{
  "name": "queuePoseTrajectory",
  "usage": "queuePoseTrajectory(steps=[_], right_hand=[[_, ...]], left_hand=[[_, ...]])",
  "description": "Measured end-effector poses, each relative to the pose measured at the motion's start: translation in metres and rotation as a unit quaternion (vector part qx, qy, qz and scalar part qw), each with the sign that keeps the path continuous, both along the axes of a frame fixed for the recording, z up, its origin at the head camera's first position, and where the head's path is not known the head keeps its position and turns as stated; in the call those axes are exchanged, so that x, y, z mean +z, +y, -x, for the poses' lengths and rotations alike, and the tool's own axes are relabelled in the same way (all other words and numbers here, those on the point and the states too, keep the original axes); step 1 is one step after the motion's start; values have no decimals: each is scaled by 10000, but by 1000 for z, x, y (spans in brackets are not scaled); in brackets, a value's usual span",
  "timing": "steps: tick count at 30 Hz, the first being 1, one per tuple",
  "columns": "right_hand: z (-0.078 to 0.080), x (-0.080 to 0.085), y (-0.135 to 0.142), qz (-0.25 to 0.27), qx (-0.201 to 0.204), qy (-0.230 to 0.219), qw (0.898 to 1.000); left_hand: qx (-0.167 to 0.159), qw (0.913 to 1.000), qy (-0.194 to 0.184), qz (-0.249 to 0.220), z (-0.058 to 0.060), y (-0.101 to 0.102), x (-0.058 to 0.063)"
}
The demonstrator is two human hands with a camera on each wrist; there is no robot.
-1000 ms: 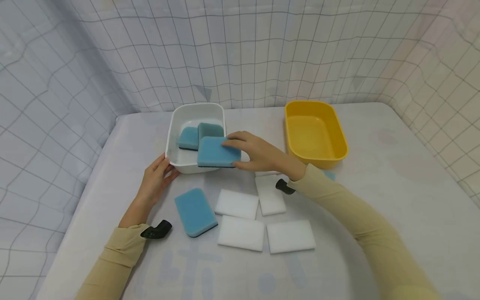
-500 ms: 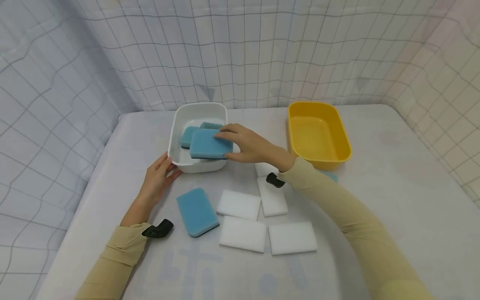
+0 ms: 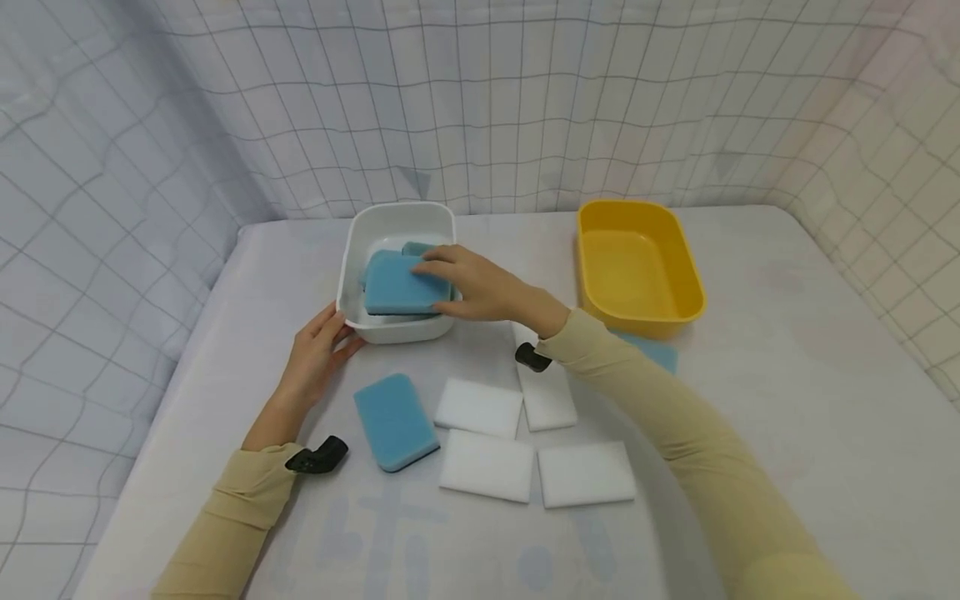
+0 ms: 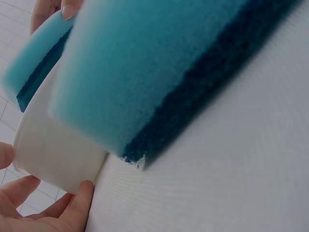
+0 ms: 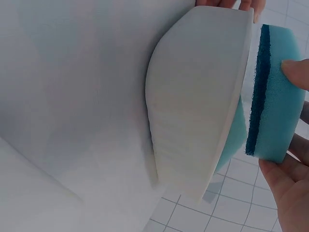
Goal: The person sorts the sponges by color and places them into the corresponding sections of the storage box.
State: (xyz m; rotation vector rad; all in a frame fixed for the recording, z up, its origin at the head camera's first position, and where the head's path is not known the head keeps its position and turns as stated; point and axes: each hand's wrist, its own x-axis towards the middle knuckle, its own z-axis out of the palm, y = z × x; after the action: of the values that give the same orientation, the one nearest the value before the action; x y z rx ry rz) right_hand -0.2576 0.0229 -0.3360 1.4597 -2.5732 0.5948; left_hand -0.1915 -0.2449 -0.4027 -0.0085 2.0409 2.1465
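My right hand (image 3: 477, 285) grips a blue sponge (image 3: 397, 283) with a dark scouring side facing down. In the right wrist view that sponge (image 5: 277, 96) is just above the rim of the white plastic tub (image 5: 198, 87). Other blue sponges lie inside the tub, mostly covered by the held one; a corner of one (image 3: 416, 248) shows behind it. At the tub's near left corner my left hand (image 3: 311, 354) holds the wall, thumb at the rim and fingers (image 4: 79, 205) low on the outside. A loose blue sponge (image 3: 395, 421) lies on the table in front.
Several white sponge pads (image 3: 487, 467) lie flat in the middle of the table. A yellow tub (image 3: 641, 321) stands at the back right, with a blue sponge (image 3: 660, 353) partly hidden by it and my right sleeve. Gridded curtains hang behind and at the sides.
My right hand has carried the blue sponge left, from the tub's near right edge to over its middle, covering more of the sponges inside. The left hand keeps its hold.
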Motion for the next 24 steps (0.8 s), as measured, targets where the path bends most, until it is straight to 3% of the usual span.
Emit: queuePoseTrajectory(steps=[10, 15, 24], right_hand=[[3, -5, -10, -73, 120, 36, 9999], [4, -9, -19, -213, 91, -179, 9996], [8, -13, -31, 38, -43, -414, 9991]], left_hand=[[57, 10000, -42, 16, 2, 2, 0], [110, 9997, -176, 96, 2, 2, 0], [94, 9997, -157, 157, 3, 1, 2]])
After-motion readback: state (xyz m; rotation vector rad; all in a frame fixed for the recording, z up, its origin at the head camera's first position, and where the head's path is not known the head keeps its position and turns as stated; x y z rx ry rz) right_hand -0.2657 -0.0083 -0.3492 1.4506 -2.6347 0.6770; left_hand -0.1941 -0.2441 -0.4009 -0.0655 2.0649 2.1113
